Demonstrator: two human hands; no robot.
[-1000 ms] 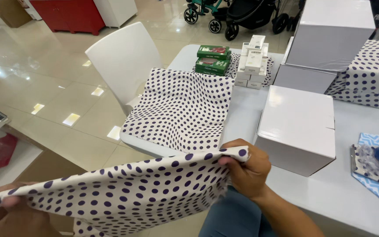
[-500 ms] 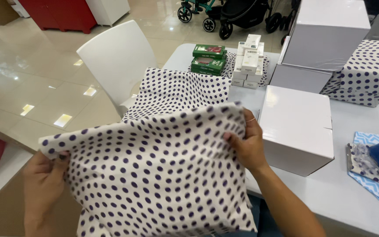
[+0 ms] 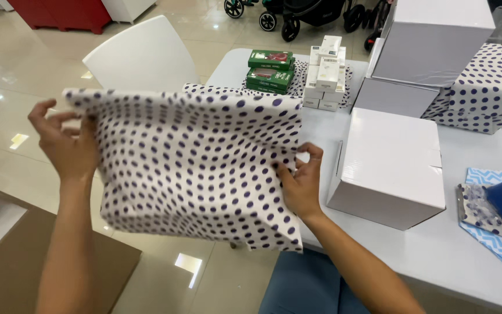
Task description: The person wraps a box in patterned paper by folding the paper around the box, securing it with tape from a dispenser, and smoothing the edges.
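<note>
Now the left hand (image 3: 65, 145) and the right hand (image 3: 300, 186) each pinch one side of a white sheet of wrapping paper with purple dots (image 3: 196, 166), held up before the pale table (image 3: 437, 256). Right of the right-hand grip stands a plain white cardboard box (image 3: 387, 166); beyond it, green flat packs (image 3: 271, 70) and small white cartons (image 3: 327, 72). Left of the grip is open shiny floor (image 3: 18, 75).

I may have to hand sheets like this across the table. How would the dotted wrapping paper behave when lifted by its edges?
Probably floppy: the dotted sheet sags and ripples between the left hand and right hand. It seems light, since pinched fingers alone hold it up. It likely creases easily; bends already show near the right hand's grip.
</note>
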